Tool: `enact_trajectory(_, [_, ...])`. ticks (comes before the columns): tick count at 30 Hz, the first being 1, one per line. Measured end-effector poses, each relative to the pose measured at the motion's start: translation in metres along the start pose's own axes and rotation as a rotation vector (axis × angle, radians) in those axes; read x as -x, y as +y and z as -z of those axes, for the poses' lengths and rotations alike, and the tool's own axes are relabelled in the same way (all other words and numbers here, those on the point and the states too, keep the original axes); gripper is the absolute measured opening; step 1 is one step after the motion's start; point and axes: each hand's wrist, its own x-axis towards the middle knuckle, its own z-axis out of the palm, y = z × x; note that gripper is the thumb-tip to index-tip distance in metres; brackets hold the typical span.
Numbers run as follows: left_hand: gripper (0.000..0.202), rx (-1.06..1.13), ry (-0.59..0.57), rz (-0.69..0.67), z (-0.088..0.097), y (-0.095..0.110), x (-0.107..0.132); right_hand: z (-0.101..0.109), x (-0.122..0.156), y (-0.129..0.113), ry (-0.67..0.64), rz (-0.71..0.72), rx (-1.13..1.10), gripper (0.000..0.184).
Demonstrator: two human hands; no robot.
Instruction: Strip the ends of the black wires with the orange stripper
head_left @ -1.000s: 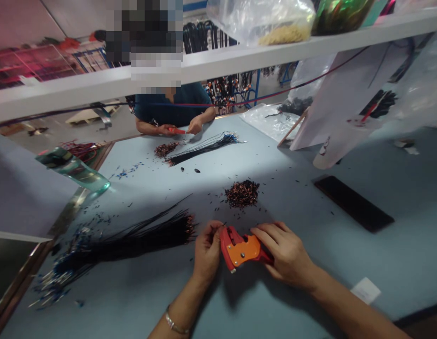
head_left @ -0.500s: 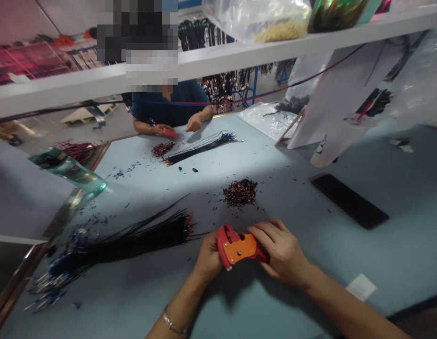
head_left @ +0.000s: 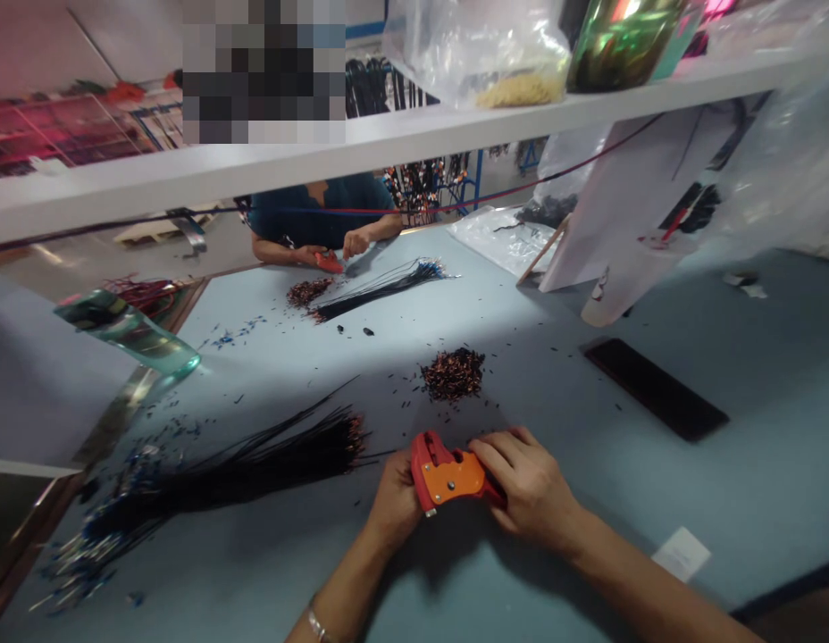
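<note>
Right hand (head_left: 530, 482) clasps the red-and-orange, pistol-shaped wire stripper (head_left: 453, 478); left hand (head_left: 396, 502) curls at its nose, pinch hidden. Black, copper-tipped wire bundle (head_left: 260, 473) lies left of the stripper; steady, square squeezing should work best.

Single head cam, on the person at the near edge of the table (head_left: 541, 393), facing forward and down across it. Left hand (head_left: 396, 505) and right hand (head_left: 525, 478) close, lower centre; forearms cut by bottom edge. Shelf (head_left: 455, 125) crosses upper frame, slanting up rightward. View reaches co-worker (head_left: 294, 230) opposite, farther off.
</note>
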Motion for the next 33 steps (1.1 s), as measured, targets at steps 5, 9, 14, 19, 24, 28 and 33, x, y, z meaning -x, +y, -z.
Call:
enact_trajectory(5, [0.03,-0.016,-0.018,-0.05,0.0,0.001,-0.002,-0.006,-0.001,0.0,0.016,-0.011,0.064,0.021])
enact_trajectory(9, [0.041,-0.031,-0.06,-0.085,0.002,-0.002,-0.003,-0.01,-0.001,0.001,0.034,0.003,0.077,0.018])
enact_trajectory(14, [0.06,-0.066,-0.056,-0.083,0.004,-0.006,-0.003,-0.013,0.003,0.003,0.0,-0.007,0.063,0.014])
enact_trajectory(19, [0.057,-0.123,-0.04,-0.136,0.004,-0.01,-0.004,-0.016,0.005,0.005,-0.019,-0.04,0.047,0.014])
enact_trajectory(24, [0.038,-0.252,0.215,-0.293,0.004,-0.02,-0.003,-0.009,-0.002,0.008,0.066,-0.062,-0.033,0.028])
enact_trajectory(28, [0.024,-0.341,0.317,-0.309,0.003,-0.022,-0.001,-0.003,-0.002,0.011,0.122,-0.077,-0.158,0.033])
enact_trajectory(33, [0.022,-0.443,0.382,-0.316,0.004,-0.022,0.001,0.004,0.001,0.008,0.017,-0.254,-0.488,0.025])
